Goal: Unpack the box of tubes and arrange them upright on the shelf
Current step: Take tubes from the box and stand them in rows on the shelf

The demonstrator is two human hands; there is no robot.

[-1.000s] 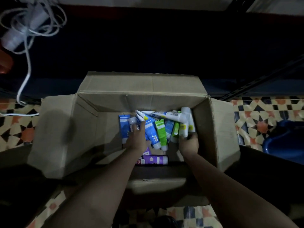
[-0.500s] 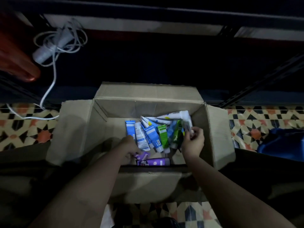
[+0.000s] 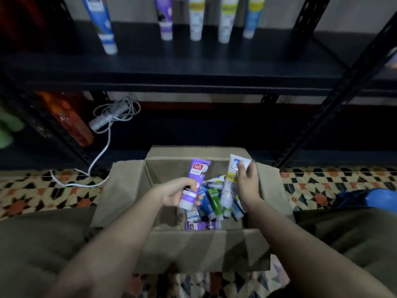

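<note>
Dim room, patterned tile floor [image 3: 43, 190], white cable [image 3: 103, 151].

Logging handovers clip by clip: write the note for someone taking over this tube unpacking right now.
Left hand grips a purple tube, lifted above the cardboard box.
Right hand holds a white and yellow tube by its upper end, also above the box.
Done: five tubes stand upright, cap down, on the dark shelf.
Left: shelve these two upright, then the loose pile of tubes lying in the box.
</note>
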